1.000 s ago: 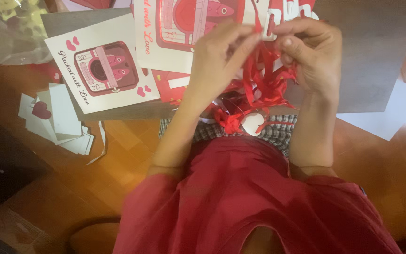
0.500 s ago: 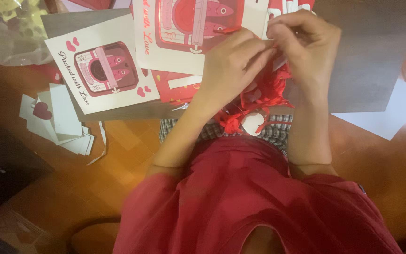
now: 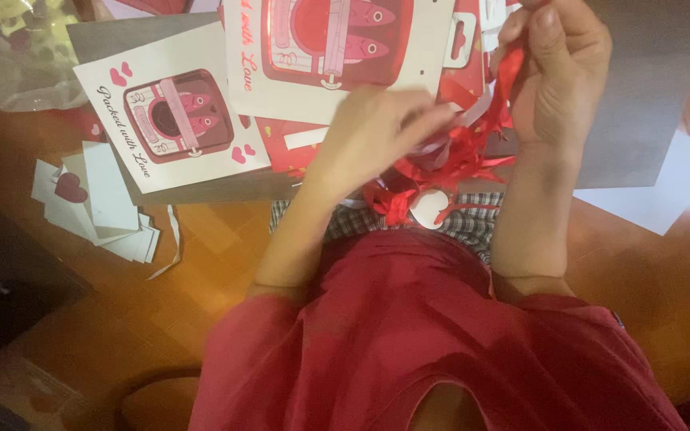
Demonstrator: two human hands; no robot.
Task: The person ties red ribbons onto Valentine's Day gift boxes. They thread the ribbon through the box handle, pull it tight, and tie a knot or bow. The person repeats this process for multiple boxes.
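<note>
Red ribbon (image 3: 461, 156) is lying in a loose tangle on the person's lap, spilling over a checked cloth (image 3: 473, 223) and trailing up toward both hands. The right hand (image 3: 561, 76) is holding one strand up high, its fingers (image 3: 549, 44) curled and pressed together around the ribbon so that the strand is hanging down from the fist. The left hand (image 3: 377, 132) is reaching across just above the tangle; it is blurred, so I cannot tell for sure whether its fingers are pinching a strand or only brushing it, though they are looking drawn together at the tips. A small round white tag (image 3: 427, 209) is sitting among the loops near the bottom of the bundle.

Beyond the hands, a large printed card with a red tin picture (image 3: 337, 56) is lying on a grey sheet (image 3: 648, 104), and a smaller card of the same kind (image 3: 173, 124) is lying to the left of it, partly on the wooden floor (image 3: 201, 303). Further left, a stack of small white paper pieces (image 3: 101, 207) is resting on the floor, one showing a dark red heart. A white sheet (image 3: 664, 191) is poking out at the right from beneath the grey one.
</note>
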